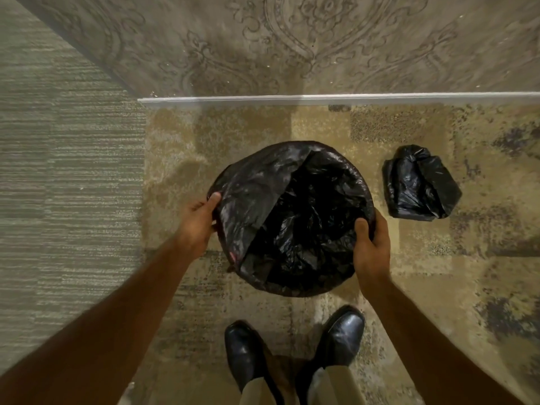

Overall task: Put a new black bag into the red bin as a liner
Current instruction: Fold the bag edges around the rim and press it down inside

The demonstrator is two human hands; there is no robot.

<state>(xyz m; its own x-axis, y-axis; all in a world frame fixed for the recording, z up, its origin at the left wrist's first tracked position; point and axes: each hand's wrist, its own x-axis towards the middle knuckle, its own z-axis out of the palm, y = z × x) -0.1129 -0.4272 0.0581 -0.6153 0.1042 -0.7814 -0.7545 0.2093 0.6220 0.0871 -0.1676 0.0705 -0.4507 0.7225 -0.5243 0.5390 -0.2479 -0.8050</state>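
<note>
A black bag is draped over the round red bin and covers almost all of it; only a sliver of the red bin shows at the lower left rim. The bag hangs down into the bin, with a flat sheet of it stretched across the left half of the opening. My left hand grips the bag at the bin's left rim, thumb on top. My right hand grips the bag over the right rim, thumb inside the opening.
A tied-up full black bag lies on the patterned carpet to the right of the bin. A white baseboard and wall run just behind. My two black shoes stand close in front of the bin.
</note>
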